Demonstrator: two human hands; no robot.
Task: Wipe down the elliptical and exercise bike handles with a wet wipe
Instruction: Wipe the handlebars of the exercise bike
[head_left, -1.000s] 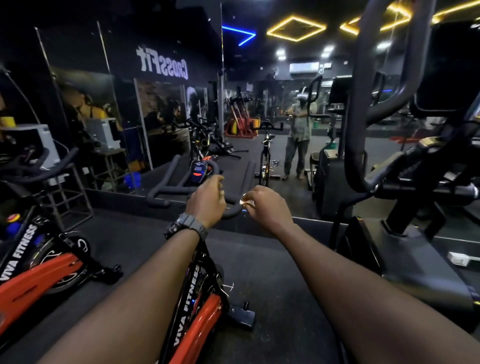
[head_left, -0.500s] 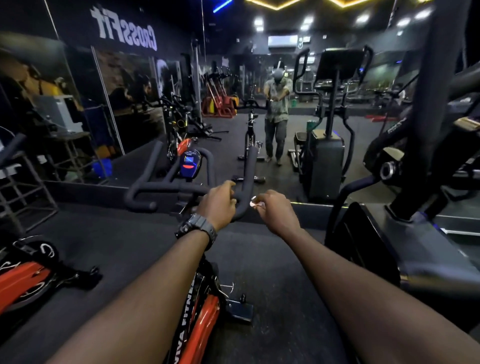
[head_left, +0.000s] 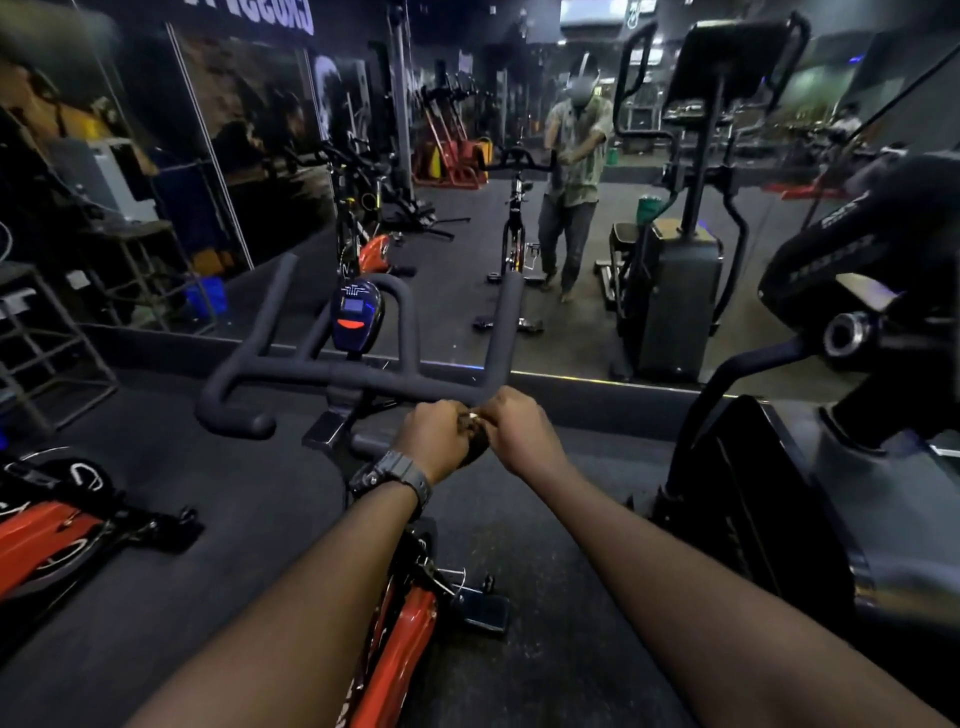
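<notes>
The exercise bike's black padded handlebar (head_left: 332, 375) stands right in front of me, with a blue console (head_left: 356, 314) above its middle. My left hand (head_left: 434, 441), with a watch on the wrist, is closed around the near right end of the bar (head_left: 477, 446). My right hand (head_left: 522, 434) presses against that same end from the right, pinching a small white wet wipe (head_left: 472, 415), of which only a sliver shows between the hands. The elliptical (head_left: 852, 332) rises close on my right, its handles mostly out of frame.
A red bike frame (head_left: 400, 644) runs down between my arms, with a pedal (head_left: 485, 613) to its right. Another red bike (head_left: 47, 540) lies low on the left. A wall mirror (head_left: 467, 208) ahead reflects the gym and a person. A metal rack (head_left: 47, 332) stands at far left.
The camera has tilted down and closer to the bar. My hands have come together at the near right end of the handlebar; they were a little apart before.
</notes>
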